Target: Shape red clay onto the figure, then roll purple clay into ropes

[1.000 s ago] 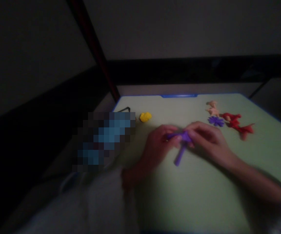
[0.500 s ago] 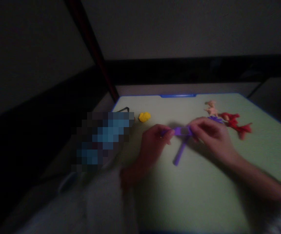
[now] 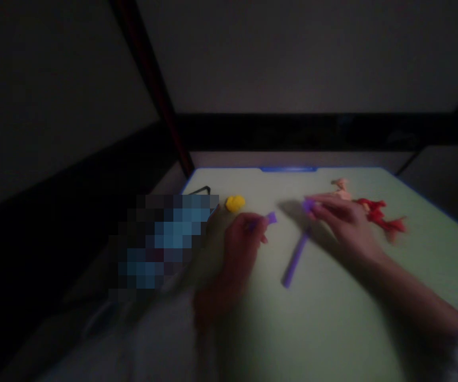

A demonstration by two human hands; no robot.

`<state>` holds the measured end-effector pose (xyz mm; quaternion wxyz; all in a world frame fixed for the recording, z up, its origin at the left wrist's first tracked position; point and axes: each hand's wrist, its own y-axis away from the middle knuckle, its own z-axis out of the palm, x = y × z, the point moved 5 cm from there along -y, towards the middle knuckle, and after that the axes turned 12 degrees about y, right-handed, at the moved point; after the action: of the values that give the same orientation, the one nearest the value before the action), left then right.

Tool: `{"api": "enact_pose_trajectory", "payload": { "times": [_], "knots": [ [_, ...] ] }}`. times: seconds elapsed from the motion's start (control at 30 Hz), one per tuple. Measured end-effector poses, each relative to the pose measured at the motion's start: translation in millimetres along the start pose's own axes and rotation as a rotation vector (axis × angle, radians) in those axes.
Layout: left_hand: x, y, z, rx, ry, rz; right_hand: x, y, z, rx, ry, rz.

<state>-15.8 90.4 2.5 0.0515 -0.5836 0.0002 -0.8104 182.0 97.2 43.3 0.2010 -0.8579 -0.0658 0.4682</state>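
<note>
My left hand (image 3: 241,240) is closed on a small purple clay piece (image 3: 271,218) that sticks out past its fingertips. My right hand (image 3: 342,220) pinches another bit of purple clay (image 3: 307,205) at its fingertips, a short way to the right of the left hand. Between and below the two hands a purple clay roll (image 3: 294,260) lies on the pale green board (image 3: 332,329). The picture is dim and slightly blurred.
A yellow clay lump (image 3: 235,203) sits near the board's far left corner. Red clay shapes (image 3: 384,218) and a peach-coloured piece (image 3: 340,189) lie at the far right, behind my right hand. A dark pole (image 3: 153,85) rises at the board's back left. A blurred-out patch lies left of the board.
The purple strip held between both hands has come apart into two bits. My hands have moved away from each other, the left one to the left, each keeping a piece.
</note>
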Motion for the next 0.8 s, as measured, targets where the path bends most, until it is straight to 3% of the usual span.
{"api": "enact_pose_trajectory", "payload": {
  "times": [0.17,0.33,0.8],
  "knots": [
    [-1,-1,3.3,-0.016,-0.002,-0.016,4,-11,10,-0.075,0.341,-0.123],
    [-7,-3,2.2,-0.043,0.009,-0.029,9,-12,29,-0.269,0.621,-0.365],
    [-11,-6,0.5,-0.086,0.016,-0.006,12,-8,38,-0.323,0.726,-0.415]
  ]
}}
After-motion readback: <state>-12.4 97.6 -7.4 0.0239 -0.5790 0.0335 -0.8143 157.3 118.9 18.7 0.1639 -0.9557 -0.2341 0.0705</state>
